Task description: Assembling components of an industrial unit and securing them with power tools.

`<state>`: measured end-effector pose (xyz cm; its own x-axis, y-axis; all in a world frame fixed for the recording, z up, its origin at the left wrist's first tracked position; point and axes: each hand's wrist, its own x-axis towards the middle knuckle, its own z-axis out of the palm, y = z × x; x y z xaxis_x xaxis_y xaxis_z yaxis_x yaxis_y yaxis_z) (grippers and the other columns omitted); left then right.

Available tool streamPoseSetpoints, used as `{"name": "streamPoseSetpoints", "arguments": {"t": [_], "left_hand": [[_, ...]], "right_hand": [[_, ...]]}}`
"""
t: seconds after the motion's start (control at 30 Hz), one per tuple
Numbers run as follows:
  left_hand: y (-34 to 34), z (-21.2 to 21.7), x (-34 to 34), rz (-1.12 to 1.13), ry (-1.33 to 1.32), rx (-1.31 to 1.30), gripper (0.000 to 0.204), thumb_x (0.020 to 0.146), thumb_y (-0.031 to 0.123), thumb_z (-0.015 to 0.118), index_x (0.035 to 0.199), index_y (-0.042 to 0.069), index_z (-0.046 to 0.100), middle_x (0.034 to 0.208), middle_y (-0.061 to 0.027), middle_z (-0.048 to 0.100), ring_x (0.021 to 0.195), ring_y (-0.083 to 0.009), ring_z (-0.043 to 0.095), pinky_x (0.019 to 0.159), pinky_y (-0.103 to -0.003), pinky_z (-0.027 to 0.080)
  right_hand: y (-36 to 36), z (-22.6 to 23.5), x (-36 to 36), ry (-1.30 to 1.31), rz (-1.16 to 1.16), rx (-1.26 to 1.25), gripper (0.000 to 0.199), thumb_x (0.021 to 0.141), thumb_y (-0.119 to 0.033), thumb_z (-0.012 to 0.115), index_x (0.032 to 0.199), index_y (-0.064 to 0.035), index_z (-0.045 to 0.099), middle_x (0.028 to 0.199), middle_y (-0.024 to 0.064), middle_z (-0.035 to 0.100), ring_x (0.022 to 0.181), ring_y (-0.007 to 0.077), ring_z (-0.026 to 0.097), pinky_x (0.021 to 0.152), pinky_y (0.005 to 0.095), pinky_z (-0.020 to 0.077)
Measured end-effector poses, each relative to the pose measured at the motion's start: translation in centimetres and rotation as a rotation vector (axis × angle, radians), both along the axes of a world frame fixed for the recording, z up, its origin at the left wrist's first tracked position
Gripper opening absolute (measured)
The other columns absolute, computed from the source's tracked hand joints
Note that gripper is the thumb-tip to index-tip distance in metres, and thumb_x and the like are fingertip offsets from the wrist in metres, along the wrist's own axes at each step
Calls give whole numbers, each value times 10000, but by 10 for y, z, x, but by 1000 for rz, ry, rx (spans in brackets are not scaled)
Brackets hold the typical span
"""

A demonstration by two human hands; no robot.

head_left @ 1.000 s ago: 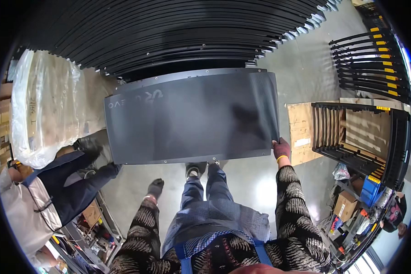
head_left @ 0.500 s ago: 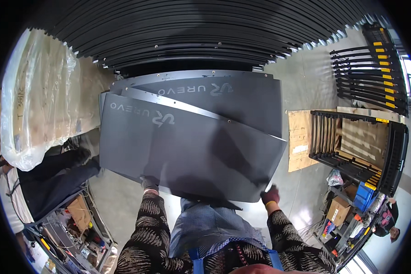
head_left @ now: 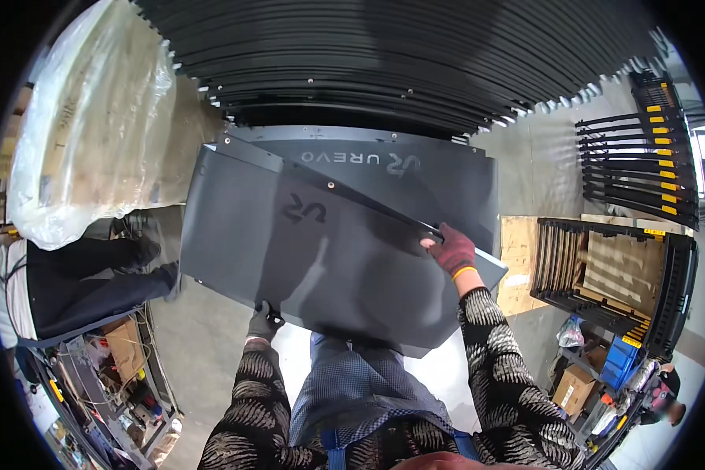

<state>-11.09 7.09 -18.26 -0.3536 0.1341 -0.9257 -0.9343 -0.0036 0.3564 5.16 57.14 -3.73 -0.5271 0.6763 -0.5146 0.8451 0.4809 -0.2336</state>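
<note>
In front of me a large dark grey panel [head_left: 235, 227] lies at a slant, with a strip along its far edge that carries screws. It covers part of a second dark grey panel [head_left: 454, 176] with a pale logo. My right hand [head_left: 453, 252], in a maroon glove with a yellow cuff, grips the top panel's far edge toward the right. At the near edge, left of my body, my left hand [head_left: 265, 321] in a grey glove is closed on the same panel. What supports the lower panel is hidden.
Beyond the panels stands a dense row of black panels [head_left: 415, 63]. Plastic-wrapped boards [head_left: 94, 133] stand at the left, above a person's dark-clothed legs [head_left: 94, 274]. To the right are black frames [head_left: 638, 157], a wooden board [head_left: 518, 258] and a blue bin [head_left: 620, 362].
My right hand has moved from the panel's near right corner to its far edge. The top panel has shifted slightly, and my left hand remains at the near edge.
</note>
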Motion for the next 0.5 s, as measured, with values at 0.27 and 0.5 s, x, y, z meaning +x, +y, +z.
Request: {"name": "streamPoseSetpoints", "arguments": {"t": [0.27, 0.5], "left_hand": [[49, 144, 41, -138, 324, 121, 311, 939, 301, 546, 1196, 153, 451, 979, -37, 571, 870, -152, 559, 705, -370, 547], [128, 233, 90, -489, 104, 376, 393, 947, 260, 518, 1292, 107, 408, 961, -43, 609, 858, -208, 605, 698, -361, 538]], "right_hand": [[-27, 115, 157, 199, -259, 44, 676, 639, -475, 783, 1079, 9, 611, 975, 191, 652, 943, 345, 614, 836, 384, 481], [-111, 286, 362, 308, -519, 655, 551, 595, -439, 804, 902, -10, 645, 814, 175, 649, 804, 351, 627, 726, 425, 485]]}}
